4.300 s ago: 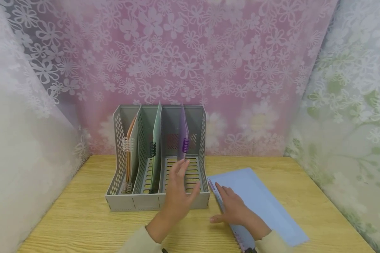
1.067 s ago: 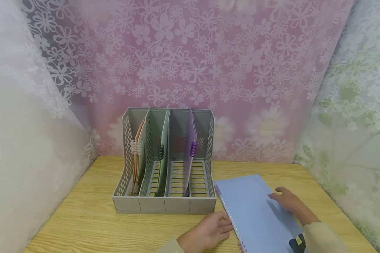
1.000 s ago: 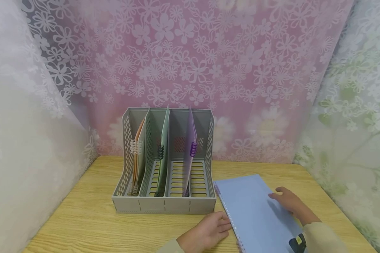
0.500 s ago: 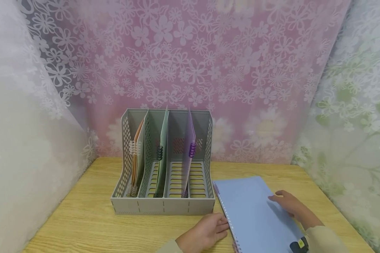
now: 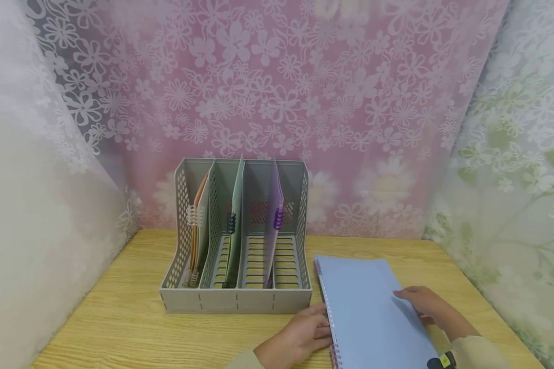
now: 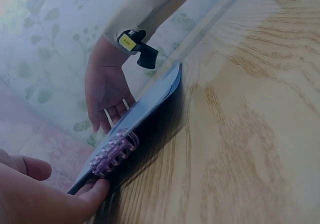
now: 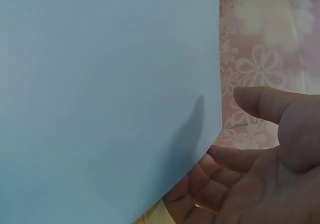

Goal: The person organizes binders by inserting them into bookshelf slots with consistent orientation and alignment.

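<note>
A light-blue spiral notebook (image 5: pixel 374 307) lies to the right of the grey organizer. My left hand (image 5: pixel 300 330) is at its spine edge, with fingertips tucked under it and the thumb off the cover. In the left wrist view the purple binding rings (image 6: pixel 115 151) sit just over those fingertips, and that edge is tilted up above the table. On the opposite side my right hand (image 5: pixel 427 303) has its fingers under the cover's edge. Its thumb (image 7: pixel 255 101) stands apart from the cover in the right wrist view, and a finger-shaped shadow falls on the blue surface.
The grey organizer (image 5: pixel 235 301) holds upright spiral notebooks: orange (image 5: pixel 197 230), green (image 5: pixel 235 220) and purple (image 5: pixel 276 205). Its right wall stands close to the blue notebook's spine. Floral curtains (image 5: pixel 258 77) enclose the wooden table (image 5: pixel 120 318) behind and at both sides.
Earlier, my left hand was in front of the organizer and my right over the spine. Both have moved to the blue notebook's opposite edges, and it has turned straighter, its spine edge tilting up.
</note>
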Tool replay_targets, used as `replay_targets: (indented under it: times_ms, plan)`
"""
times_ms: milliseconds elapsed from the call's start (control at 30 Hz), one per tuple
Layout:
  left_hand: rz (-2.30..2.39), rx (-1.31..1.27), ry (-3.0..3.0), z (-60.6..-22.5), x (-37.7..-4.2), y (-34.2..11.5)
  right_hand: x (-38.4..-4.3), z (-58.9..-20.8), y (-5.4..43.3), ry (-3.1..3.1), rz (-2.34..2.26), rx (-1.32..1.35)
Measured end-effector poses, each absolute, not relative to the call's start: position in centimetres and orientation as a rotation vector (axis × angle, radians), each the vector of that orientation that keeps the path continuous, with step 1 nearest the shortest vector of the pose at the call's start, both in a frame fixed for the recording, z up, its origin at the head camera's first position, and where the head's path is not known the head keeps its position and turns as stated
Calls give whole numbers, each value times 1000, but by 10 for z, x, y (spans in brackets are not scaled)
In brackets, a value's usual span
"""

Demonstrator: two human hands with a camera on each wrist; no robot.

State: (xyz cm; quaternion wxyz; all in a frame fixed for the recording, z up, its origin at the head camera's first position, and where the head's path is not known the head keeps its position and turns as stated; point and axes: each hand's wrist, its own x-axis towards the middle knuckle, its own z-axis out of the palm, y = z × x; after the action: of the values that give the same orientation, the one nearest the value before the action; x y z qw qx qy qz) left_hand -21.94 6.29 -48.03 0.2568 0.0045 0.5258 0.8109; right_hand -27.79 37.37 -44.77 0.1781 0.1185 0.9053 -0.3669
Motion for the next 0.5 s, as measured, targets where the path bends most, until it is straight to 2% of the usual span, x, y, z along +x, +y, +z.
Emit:
replay_targets:
  times_ms: [500]
  plan:
    - [2162, 59, 1533, -475, -216, 56, -272, -455, 389, 2422, -1293, 229]
